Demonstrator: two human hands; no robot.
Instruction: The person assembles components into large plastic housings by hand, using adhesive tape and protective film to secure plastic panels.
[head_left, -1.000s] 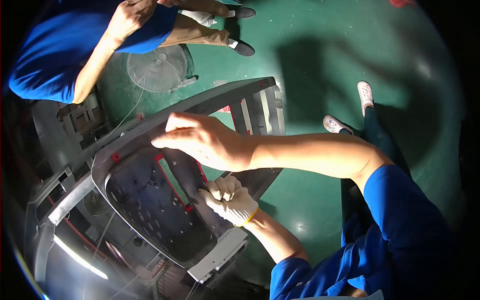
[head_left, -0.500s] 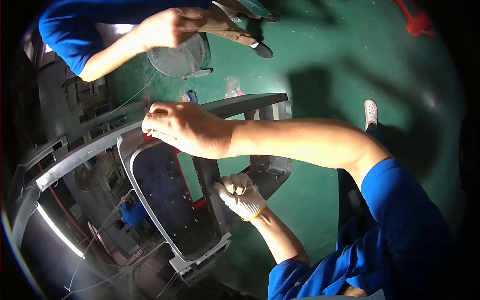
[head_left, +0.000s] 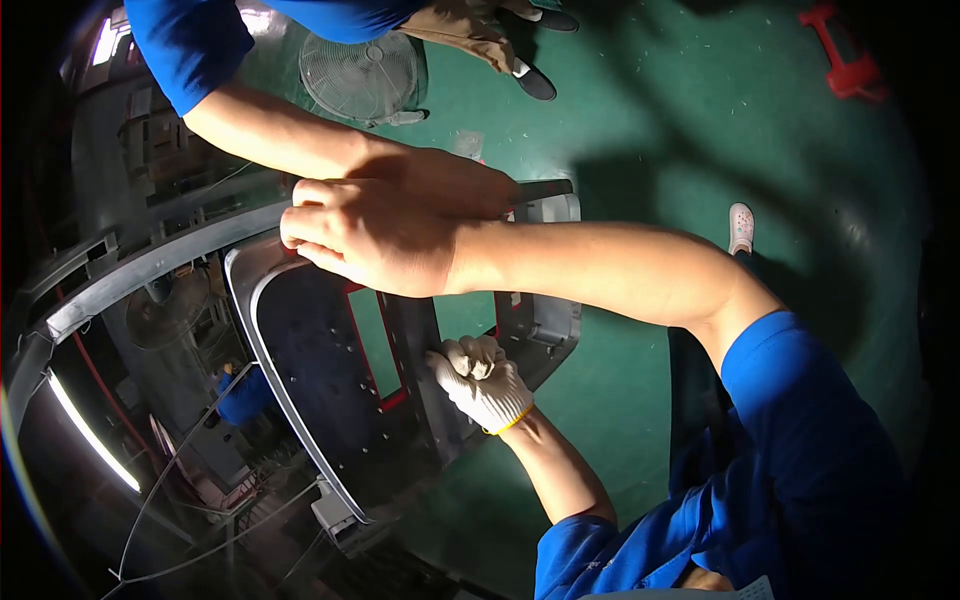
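A large dark grey moulded panel (head_left: 310, 350) with a raised rim, small pale spots and red-edged rectangular openings spans the middle. My left hand (head_left: 482, 385), in a white knitted glove, is closed on the panel's crossbar at its near side. Bare and curled, my right hand (head_left: 375, 237) is over the panel's far upper rim. Its fingertips are turned away, so whatever they pinch is hidden. Right behind it a co-worker's hand (head_left: 465, 182) reaches over the panel's far edge, partly covered by my hand.
The co-worker's blue sleeve (head_left: 195, 55) comes in at the upper left. A round floor fan (head_left: 360, 75) stands on the green floor (head_left: 620, 430) beyond. At the far right lies a red object (head_left: 845, 60). A bright tube light (head_left: 95, 430) and thin cables are at the lower left.
The co-worker's arm has come down and rightward, its hand now at the panel behind my right hand. My right hand has risen slightly; my left hand keeps its hold.
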